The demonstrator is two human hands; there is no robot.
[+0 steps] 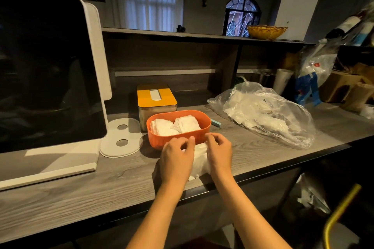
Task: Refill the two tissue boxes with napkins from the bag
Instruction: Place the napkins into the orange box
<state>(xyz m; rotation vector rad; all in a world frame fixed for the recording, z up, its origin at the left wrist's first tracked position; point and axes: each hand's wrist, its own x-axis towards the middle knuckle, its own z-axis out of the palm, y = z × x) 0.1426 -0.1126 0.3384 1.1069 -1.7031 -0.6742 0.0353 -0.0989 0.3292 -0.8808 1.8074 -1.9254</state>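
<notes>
Head view: both hands grip napkins beside orange box.

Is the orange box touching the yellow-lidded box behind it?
Cannot tell. In the head view the orange box overlaps the yellow-lidded box, hiding any contact or gap.

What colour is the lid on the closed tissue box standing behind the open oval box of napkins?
Yellow, with a white slot, on the closed tissue box; seen in the head view.

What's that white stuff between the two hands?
A bunch of white napkins lies between the left hand and right hand, seen in the head view.
</notes>
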